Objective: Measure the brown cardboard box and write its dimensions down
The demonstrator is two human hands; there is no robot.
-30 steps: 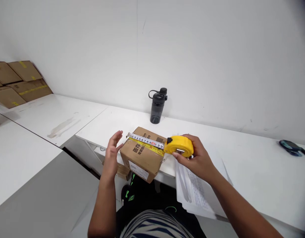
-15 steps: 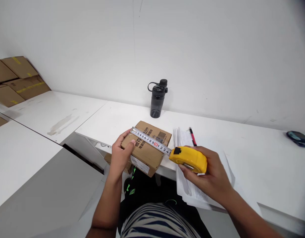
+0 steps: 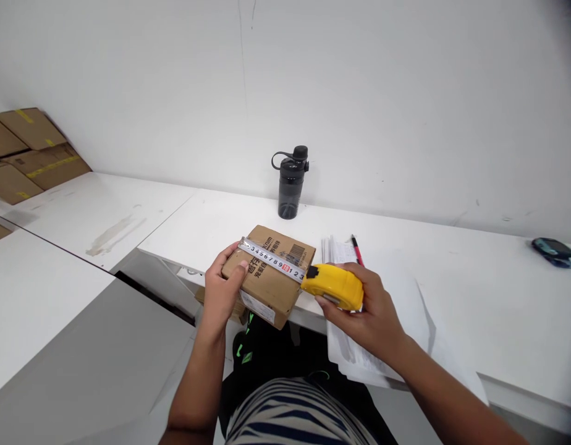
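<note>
My left hand grips the left end of a small brown cardboard box, thumb on top and fingers behind its far left side. Black print, a barcode and a white side label show on the box, which is tilted at the table's front edge. My right hand is closed around a yellow tape measure. Its silver blade lies across the box top, from the left edge to the case at the right edge. Numbers up to about 13 are visible on it.
A dark shaker bottle stands by the wall. Papers with a red-and-black pen lie to the right of the box. A dark device is at far right. Several cardboard boxes are stacked at far left.
The tape measure's case has moved left against the box's right edge, and less blade is out. My left hand keeps its hold on the box.
</note>
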